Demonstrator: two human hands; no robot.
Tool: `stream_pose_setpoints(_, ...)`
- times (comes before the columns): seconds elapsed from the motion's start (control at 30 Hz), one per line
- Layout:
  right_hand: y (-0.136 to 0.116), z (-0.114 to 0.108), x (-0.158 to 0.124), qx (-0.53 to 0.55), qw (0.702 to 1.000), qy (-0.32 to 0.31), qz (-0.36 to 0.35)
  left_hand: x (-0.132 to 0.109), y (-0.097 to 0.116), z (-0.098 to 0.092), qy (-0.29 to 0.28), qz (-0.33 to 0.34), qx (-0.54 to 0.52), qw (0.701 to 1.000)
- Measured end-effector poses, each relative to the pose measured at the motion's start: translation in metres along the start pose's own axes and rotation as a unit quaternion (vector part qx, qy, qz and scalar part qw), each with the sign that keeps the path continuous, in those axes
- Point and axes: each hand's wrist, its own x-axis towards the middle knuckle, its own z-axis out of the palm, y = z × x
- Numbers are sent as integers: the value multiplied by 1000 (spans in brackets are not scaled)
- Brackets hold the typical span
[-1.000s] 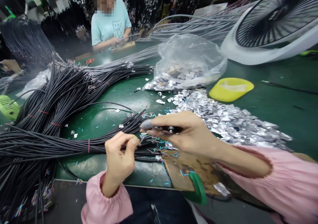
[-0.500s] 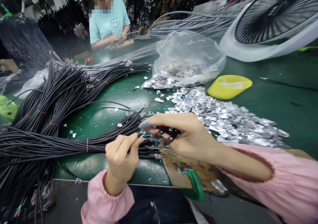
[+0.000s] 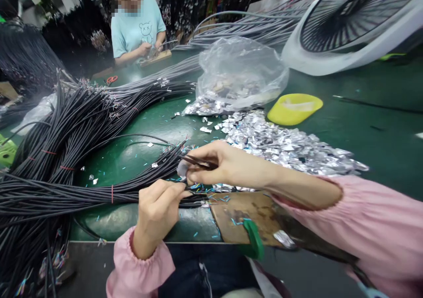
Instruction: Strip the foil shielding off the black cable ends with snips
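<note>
My left hand (image 3: 159, 207) is closed, thumb and forefinger pinching the end of a black cable (image 3: 187, 193). Just above it, my right hand (image 3: 231, 163) is wrapped round a dark two-pronged tool, which looks like tweezers (image 3: 200, 160); its prongs point left. A grey cover (image 3: 181, 169) sits on one right fingertip. Under and beside my hands lies a bundle of black cables (image 3: 132, 193), tied with a red band (image 3: 112, 194), its stripped ends showing thin coloured wires (image 3: 214, 197). My fingers partly hide the cable end.
Foil scraps (image 3: 284, 146) are heaped beyond my right hand, near a clear plastic bag (image 3: 243, 64) and a yellow scoop (image 3: 295, 109). A wooden board (image 3: 228, 216) with a green handle (image 3: 254, 238) lies in front. A fan (image 3: 350, 25) stands right; a co-worker (image 3: 137, 29) sits opposite.
My right hand has turned, and the tool's thin prongs now point left above the cable end. My left hand keeps its pinch. The whole view has shifted slightly.
</note>
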Motion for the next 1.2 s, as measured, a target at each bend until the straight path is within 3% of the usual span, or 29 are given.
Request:
stream_pose_setpoints(0.07,0,0,3,23,1000,1,3,1,1,-3,-18,-27,-19,999)
stream_pose_setpoints(0.23,0,5,-2,57,992,93,-57,4,4,-9,-21,-121,-40,992)
stream_pose_setpoints(0.47,0,8,-9,-35,976,141,-160,5,6,-9,-13,-199,-77,977)
stream_pose_setpoints(0.7,5,9,-14,-155,936,196,-248,4,8,-8,-11,-218,-75,973)
stream_pose_setpoints(0.9,5,9,-13,-174,937,176,-247,5,8,-8,-36,-209,-84,974)
stream_pose_setpoints(1.2,3,9,-14,-127,956,167,-203,5,10,-7,-15,-231,-82,969)
